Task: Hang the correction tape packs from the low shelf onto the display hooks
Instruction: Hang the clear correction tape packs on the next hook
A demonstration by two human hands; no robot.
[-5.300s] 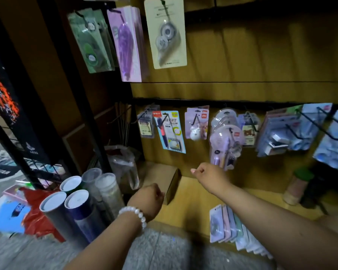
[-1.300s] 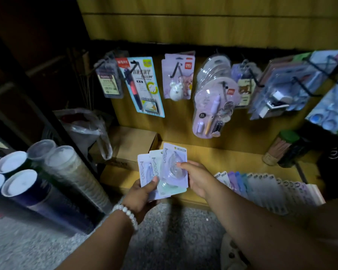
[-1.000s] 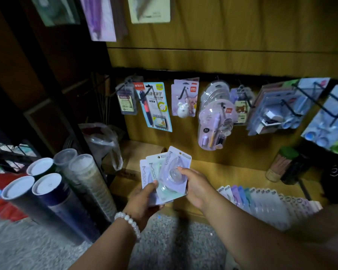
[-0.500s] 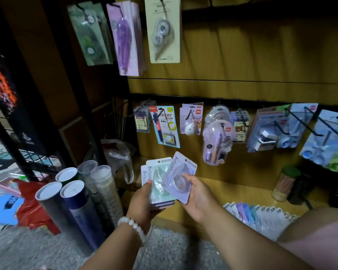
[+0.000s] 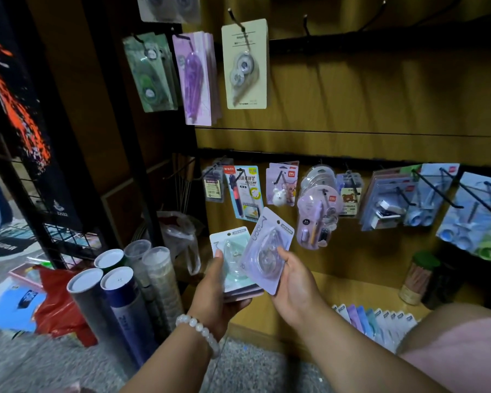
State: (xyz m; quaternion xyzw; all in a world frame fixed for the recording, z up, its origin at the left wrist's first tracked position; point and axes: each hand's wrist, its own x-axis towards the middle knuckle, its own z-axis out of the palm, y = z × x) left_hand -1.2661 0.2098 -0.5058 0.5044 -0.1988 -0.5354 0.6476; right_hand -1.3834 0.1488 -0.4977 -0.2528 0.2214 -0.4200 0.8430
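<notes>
Two bare forearms reach forward from the bottom of the view. The left hand (image 5: pixel 214 296), with a pale bead bracelet (image 5: pixel 199 333) at its wrist, is palm up, thumb pressed on a small stack of packs (image 5: pixel 233 259). The right hand (image 5: pixel 292 287), palm turned left, pinches a single pack (image 5: pixel 267 248) between thumb and fingers (image 5: pixel 275 300).

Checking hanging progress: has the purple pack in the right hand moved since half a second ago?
Yes. The right hand has drawn the purple pack rightward off the stack in the left hand, and slightly up toward the hanging pen pack.
</notes>
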